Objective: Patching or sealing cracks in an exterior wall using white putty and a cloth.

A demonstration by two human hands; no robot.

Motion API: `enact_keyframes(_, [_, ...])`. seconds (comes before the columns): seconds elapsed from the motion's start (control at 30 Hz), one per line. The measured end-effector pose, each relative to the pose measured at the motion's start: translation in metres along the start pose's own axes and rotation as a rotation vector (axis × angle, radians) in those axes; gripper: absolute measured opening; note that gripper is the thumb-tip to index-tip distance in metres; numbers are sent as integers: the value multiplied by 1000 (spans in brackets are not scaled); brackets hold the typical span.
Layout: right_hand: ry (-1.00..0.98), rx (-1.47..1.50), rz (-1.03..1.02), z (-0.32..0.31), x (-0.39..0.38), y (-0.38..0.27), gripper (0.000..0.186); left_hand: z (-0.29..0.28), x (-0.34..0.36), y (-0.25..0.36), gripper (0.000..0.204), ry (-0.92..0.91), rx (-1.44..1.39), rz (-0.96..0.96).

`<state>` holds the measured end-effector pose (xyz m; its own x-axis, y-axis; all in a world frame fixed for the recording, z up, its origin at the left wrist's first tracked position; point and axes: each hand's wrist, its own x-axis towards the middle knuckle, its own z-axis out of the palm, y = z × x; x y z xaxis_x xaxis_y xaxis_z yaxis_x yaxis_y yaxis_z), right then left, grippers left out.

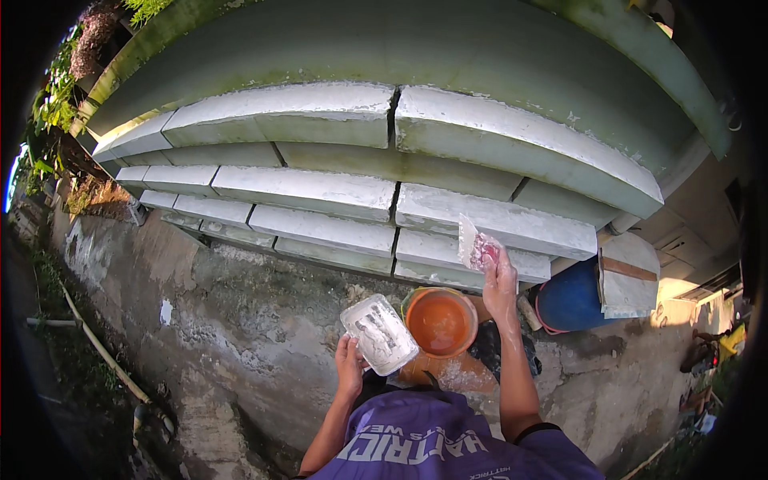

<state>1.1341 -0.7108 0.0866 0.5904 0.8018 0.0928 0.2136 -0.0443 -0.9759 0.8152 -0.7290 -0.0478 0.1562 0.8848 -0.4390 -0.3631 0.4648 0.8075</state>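
My left hand [348, 366] grips the edge of a white plastic tray [409, 357], fingers wrapped round its left side. White paste [376, 324] coats the inside of the tray, with dark streaks in the middle. Raised to the right, my right hand [501, 286] is closed on a putty scraper [478, 246], pinkish red and smeared with white. The scraper is in front of the lower ledges of a stepped concrete wall [496, 214]; whether it touches them I cannot tell. White coating covers the ledges' upper faces, and greenish stains show below.
An orange bucket [470, 306] stands between my arms, near the wall's foot. Beside it lies a dark plastic bag [486, 346]. To the right is a blue barrel [570, 298] with a pale board [634, 276] against it. A pipe [100, 340] runs along the left ground.
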Motion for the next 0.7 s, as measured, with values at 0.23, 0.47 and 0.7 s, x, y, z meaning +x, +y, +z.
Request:
enact_keyframes(0.23, [-93, -836, -729, 98, 90, -12, 41, -26, 4, 20, 33, 123, -18, 5])
enact_keyframes(0.47, [-68, -1123, -750, 140, 113, 39, 39, -57, 22, 30, 32, 117, 20, -23])
enact_keyframes(0.7, [-64, -1054, -677, 139, 92, 40, 41, -68, 44, 54, 33, 66, 36, -42])
